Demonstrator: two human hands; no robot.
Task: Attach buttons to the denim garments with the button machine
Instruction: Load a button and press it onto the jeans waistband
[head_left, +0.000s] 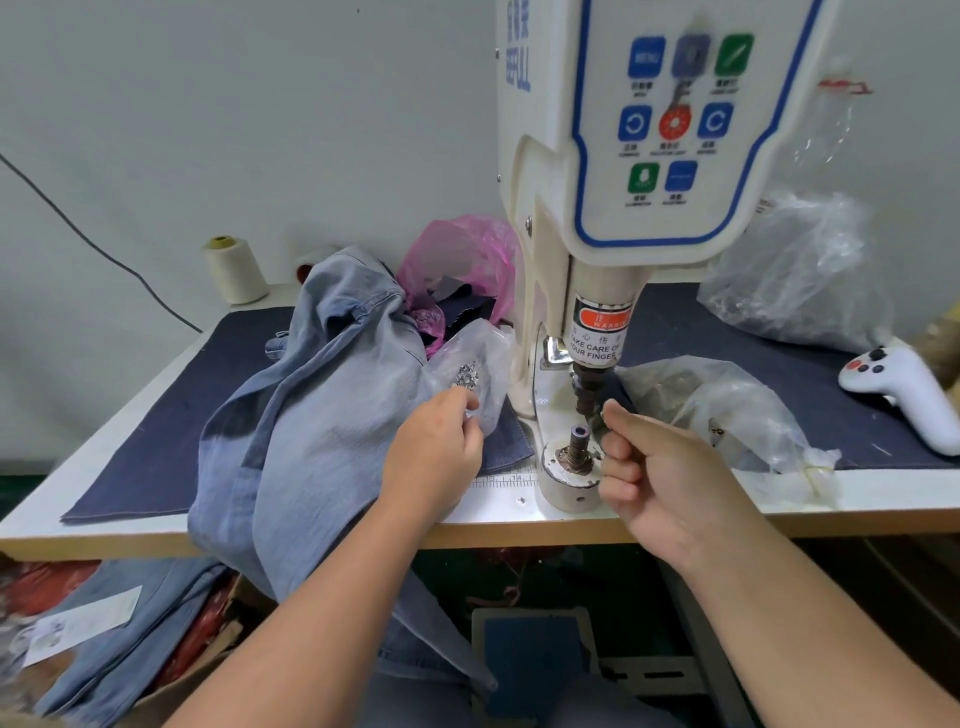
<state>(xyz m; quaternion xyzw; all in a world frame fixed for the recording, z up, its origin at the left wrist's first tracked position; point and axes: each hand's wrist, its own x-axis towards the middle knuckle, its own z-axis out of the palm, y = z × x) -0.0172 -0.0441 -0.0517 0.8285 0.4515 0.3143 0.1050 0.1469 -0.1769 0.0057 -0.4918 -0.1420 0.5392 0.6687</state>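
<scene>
Here, denim garment draped lengthwise off table

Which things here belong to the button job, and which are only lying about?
For the job:
- button machine
- lower die post
- light denim garment
- clear bag of metal buttons, left hand at it
- right hand beside the post

Lying about:
- thread cone
- pink bag
- white controller

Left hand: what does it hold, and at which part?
The left hand pinches the clear bag of buttons at its lower edge, beside the denim. Whether it also holds a button cannot be told.
</scene>
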